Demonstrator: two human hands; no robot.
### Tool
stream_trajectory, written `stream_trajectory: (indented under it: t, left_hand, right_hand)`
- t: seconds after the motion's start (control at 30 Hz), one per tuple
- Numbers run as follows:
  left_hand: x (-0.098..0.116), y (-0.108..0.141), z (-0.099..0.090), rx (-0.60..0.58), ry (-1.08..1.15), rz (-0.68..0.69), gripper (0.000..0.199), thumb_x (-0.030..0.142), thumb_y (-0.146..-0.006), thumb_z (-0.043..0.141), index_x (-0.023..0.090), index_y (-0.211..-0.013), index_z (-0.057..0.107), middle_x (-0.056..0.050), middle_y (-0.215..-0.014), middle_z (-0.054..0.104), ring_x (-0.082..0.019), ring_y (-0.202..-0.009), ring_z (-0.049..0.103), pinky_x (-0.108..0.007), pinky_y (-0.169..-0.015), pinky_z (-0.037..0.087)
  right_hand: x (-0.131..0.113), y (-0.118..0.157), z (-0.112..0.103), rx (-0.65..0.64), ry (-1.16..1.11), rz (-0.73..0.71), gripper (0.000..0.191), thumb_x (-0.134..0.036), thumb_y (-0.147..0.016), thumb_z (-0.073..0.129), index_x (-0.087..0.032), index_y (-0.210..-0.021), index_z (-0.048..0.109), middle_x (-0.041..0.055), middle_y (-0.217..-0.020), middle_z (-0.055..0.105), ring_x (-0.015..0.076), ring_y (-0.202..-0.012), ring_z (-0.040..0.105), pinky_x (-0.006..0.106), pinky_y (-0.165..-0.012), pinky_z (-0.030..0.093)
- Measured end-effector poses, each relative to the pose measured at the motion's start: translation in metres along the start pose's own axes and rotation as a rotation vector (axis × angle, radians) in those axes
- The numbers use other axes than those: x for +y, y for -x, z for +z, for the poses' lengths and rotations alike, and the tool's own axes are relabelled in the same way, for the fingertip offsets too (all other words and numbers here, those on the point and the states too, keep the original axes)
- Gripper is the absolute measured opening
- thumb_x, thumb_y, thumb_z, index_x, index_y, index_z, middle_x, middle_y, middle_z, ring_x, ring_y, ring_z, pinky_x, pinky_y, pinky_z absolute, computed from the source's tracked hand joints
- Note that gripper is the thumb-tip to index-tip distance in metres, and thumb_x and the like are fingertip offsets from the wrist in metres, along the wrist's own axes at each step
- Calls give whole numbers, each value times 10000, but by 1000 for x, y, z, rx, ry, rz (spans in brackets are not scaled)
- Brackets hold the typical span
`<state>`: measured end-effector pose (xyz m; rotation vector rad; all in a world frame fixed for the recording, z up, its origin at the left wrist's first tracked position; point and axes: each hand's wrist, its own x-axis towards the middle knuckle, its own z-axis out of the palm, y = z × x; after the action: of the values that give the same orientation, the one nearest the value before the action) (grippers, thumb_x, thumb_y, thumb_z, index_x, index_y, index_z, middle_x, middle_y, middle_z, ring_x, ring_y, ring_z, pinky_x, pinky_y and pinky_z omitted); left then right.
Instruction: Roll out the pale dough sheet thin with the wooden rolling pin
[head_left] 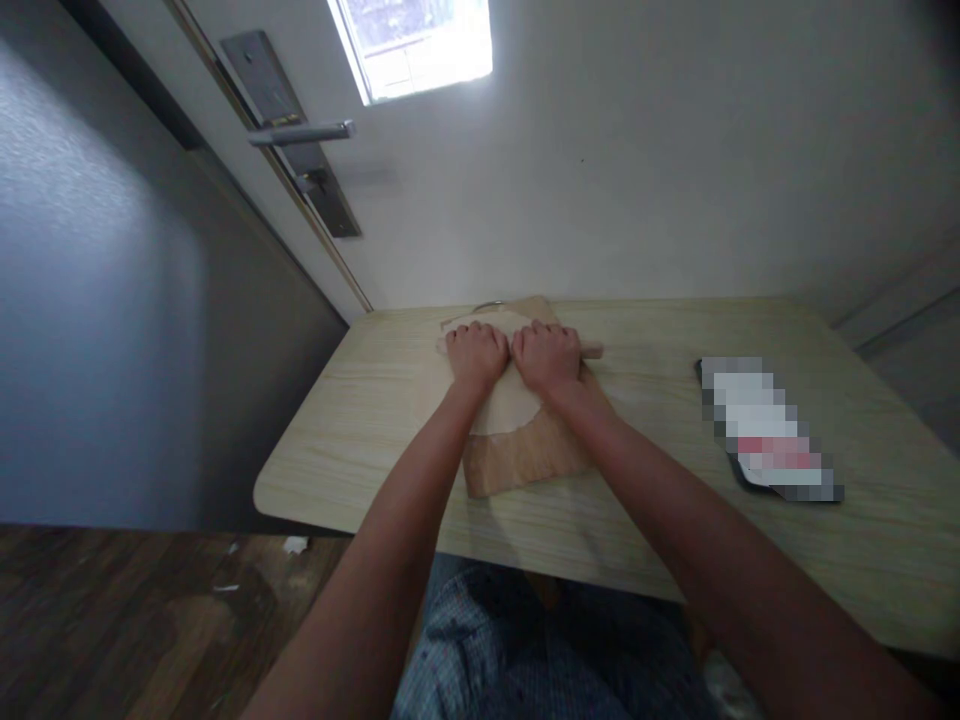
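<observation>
Both my hands are wrapped round a thin wooden rolling pin (592, 351), side by side and nearly touching. My left hand (478, 352) covers its left part, and my right hand (547, 352) covers the right, where one end sticks out. Under the pin lies a thin, pale sheet of dough (504, 408), rolled out wide. It rests on a brown wooden board (517, 458), whose near edge and far right corner show. My right forearm hides some of the board's right side.
The board is on a light wood-grain table (352, 400). To the right lies a phone (769, 430), its screen blurred out. Behind the table stands a white door (637, 180) with a metal handle (300, 133). White scraps (296, 545) lie on the dark floor at left.
</observation>
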<state>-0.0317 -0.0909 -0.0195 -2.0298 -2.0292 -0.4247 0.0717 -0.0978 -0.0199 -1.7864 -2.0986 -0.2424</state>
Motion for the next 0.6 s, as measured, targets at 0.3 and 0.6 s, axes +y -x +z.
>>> stream_trajectory:
  t: [0.3, 0.6]
  left_hand:
    - [0, -3, 4, 33, -20, 10, 415, 264, -842, 238, 113, -862, 624, -114, -915, 630, -237, -857, 555, -366, -759, 337]
    - [1, -16, 7, -5, 24, 7, 438, 244, -834, 216, 90, -866, 625, -134, -928, 633, -233, -873, 566, -384, -826, 315]
  right_hand:
    - [1, -3, 2, -10, -12, 5, 443, -280, -864, 221, -110, -893, 629, 117, -943, 625, 208, -853, 531, 337, -730, 281]
    - [3, -16, 5, -36, -26, 4, 465, -273, -863, 204, -97, -920, 630, 141, -946, 625, 217, -855, 545, 344, -725, 312]
